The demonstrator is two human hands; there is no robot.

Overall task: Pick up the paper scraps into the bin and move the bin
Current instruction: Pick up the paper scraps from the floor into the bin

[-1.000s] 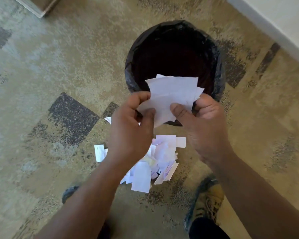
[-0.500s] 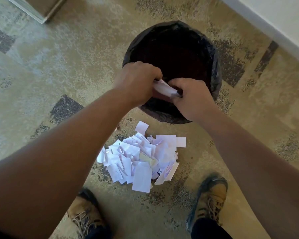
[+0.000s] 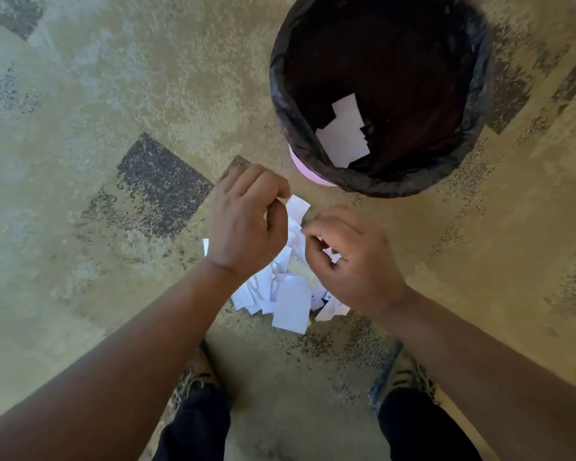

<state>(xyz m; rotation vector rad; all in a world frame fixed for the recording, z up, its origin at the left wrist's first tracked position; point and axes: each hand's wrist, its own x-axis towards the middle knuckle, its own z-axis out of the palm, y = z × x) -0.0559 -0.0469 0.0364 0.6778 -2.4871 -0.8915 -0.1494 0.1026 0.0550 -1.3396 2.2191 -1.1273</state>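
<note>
hovering left hand [image 3: 246,224], right hand [image 3: 353,257] loosely curled, empty, over scraps [image 3: 290,301] | bin [image 3: 479,94] beyond | shoes [image 3: 193,377] below

Patterned carpet [image 3: 80,161] with dark patch [image 3: 163,184]; two laced shoes [image 3: 193,377], dark trousers [image 3: 423,427].

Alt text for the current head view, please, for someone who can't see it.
Both hands, left hand and right hand, reach with curled fingers into a pile of white paper scraps on patterned carpet. Just beyond stands a bin lined with a black bag, with a few scraps inside.
</note>
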